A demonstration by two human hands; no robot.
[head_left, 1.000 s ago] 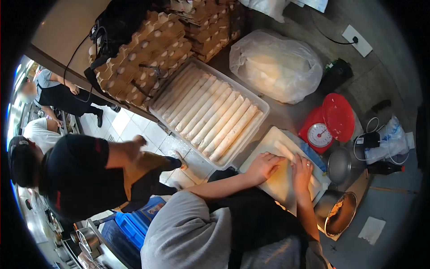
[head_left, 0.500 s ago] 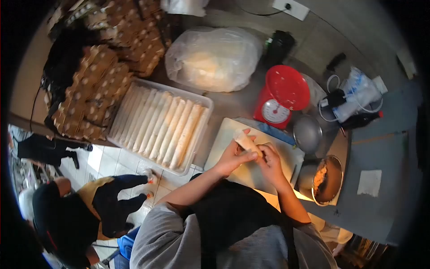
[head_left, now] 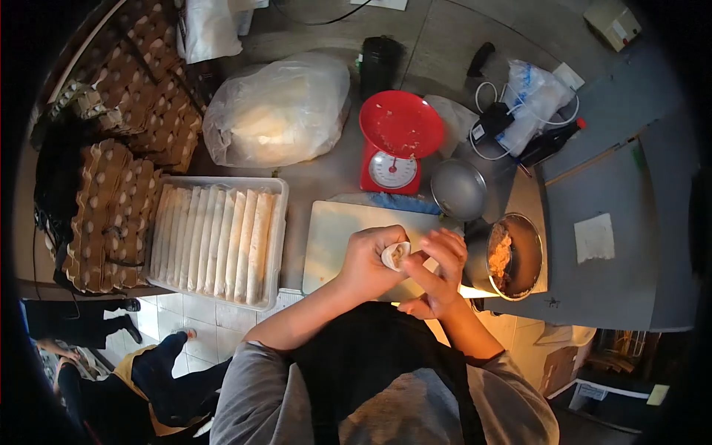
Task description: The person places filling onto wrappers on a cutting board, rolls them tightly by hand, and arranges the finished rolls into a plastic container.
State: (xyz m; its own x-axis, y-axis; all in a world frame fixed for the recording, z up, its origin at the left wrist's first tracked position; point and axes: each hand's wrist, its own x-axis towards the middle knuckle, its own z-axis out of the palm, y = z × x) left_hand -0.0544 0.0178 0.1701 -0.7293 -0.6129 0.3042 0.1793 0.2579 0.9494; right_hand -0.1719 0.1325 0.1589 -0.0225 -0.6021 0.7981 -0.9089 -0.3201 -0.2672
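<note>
My left hand (head_left: 369, 263) is wrapped around a pale filled roll (head_left: 396, 256), its open end turned up toward me with brownish filling showing inside. Most of the roll's length is hidden in the fist. Beside that end is my right hand (head_left: 439, 271), fingers apart, with a fingertip at or very near the rim; whether it touches, I cannot tell. Both hands are above a pale cutting board (head_left: 334, 230). To the left, a plastic tray (head_left: 279, 245) carries a row of several long pale rolls (head_left: 215, 241). A metal pot (head_left: 530, 259) with orange-brown filling (head_left: 500, 256) stands at the right.
Behind the board stand a red kitchen scale (head_left: 393, 167) and a round grey pan (head_left: 458, 190). A big clear plastic bag (head_left: 282, 111) lies at the back. Egg cartons (head_left: 111, 215) are stacked on the left. Another person (head_left: 126, 386) is on the floor side at lower left.
The roll has swung from lying slantwise between both hands to end-up in my left fist. My right hand has loosened its fingers from it. The view has turned and shifted.
</note>
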